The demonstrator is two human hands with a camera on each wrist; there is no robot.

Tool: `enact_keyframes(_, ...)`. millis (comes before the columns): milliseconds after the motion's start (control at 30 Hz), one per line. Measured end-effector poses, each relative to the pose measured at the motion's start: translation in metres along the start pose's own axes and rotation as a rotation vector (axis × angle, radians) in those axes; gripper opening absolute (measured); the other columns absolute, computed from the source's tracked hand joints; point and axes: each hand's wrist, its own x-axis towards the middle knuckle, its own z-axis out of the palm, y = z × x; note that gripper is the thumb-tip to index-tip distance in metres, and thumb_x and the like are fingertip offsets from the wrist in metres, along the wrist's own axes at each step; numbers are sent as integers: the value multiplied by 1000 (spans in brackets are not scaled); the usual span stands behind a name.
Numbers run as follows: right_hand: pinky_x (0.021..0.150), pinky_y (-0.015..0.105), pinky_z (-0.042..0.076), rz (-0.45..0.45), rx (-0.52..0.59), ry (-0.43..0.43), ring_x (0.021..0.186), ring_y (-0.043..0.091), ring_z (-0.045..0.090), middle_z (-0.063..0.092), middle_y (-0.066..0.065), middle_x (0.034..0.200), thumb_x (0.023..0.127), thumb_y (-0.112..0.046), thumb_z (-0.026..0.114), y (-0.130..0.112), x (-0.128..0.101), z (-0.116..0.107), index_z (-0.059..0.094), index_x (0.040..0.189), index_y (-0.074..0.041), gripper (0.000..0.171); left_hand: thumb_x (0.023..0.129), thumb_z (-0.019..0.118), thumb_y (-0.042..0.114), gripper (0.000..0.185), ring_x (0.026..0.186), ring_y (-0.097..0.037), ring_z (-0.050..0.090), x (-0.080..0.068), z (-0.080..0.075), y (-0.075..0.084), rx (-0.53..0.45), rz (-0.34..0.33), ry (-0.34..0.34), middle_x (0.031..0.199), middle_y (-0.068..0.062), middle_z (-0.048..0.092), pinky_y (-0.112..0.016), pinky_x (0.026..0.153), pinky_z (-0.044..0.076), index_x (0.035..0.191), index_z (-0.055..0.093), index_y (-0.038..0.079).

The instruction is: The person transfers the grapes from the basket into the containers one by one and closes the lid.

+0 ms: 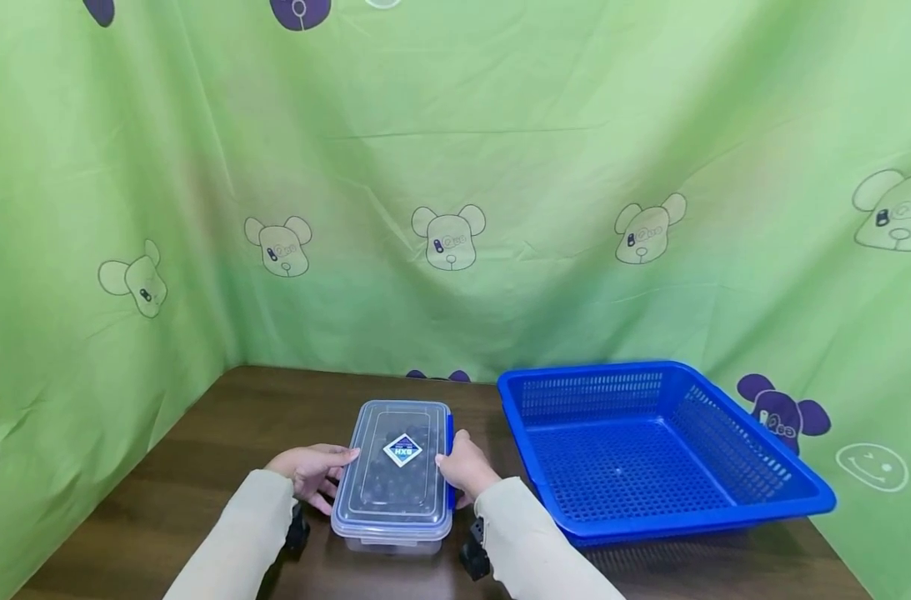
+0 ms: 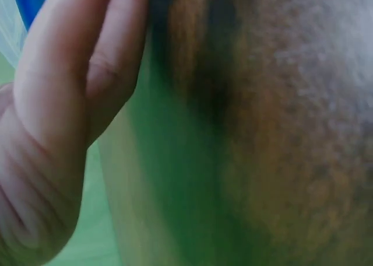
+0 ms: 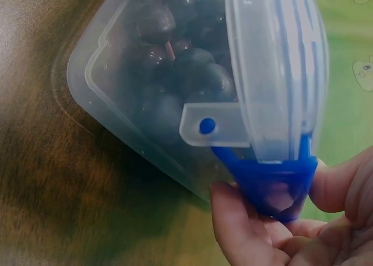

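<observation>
A clear plastic food container (image 1: 391,508) with a lid lies lengthwise on the brown table, a diamond-shaped sticker on top. Dark round fruit (image 3: 211,79), seemingly grapes, shows through its wall in the right wrist view. My left hand (image 1: 316,473) holds the container's left side, thumb at the lid's edge. On the opposite side my right hand (image 1: 466,467) grips the edge around the blue clip (image 3: 274,184). The left wrist view shows only part of the left hand (image 2: 58,102), with a blurred surface beside it.
Right of the container stands a large blue plastic basket (image 1: 620,525) with perforated walls and base. The wooden table (image 1: 275,417) backs onto a green curtain (image 1: 545,150) printed with bear faces, which also hangs along both sides.
</observation>
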Motion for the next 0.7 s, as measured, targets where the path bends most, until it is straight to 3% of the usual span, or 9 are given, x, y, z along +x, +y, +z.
enact_keyframes(200, 59, 62, 52, 0, 19, 4, 90, 46, 59, 46, 36, 119, 95, -5, 55, 0, 1, 1, 28, 138, 10, 52, 97, 57, 34, 48, 81, -27, 66, -1, 0, 1, 12, 0, 22, 87, -6, 67, -46, 69, 57, 126, 46, -3)
enact_keyframes(433, 57, 60, 53, -5, 23, -1, 88, 44, 60, 46, 36, 119, 96, -5, 54, 1, 2, 2, 27, 139, 10, 53, 95, 59, 33, 55, 83, -28, 67, -2, -2, 8, 156, -41, 82, 94, -10, 67, -41, 64, 57, 130, 45, -7)
enact_keyframes(700, 58, 59, 54, 28, 15, -6, 90, 43, 60, 44, 36, 126, 97, -7, 54, 1, 2, 2, 23, 144, 7, 58, 90, 67, 33, 72, 81, -30, 65, -9, 4, 23, 286, -73, 198, 95, -16, 65, -45, 67, 57, 134, 34, -13)
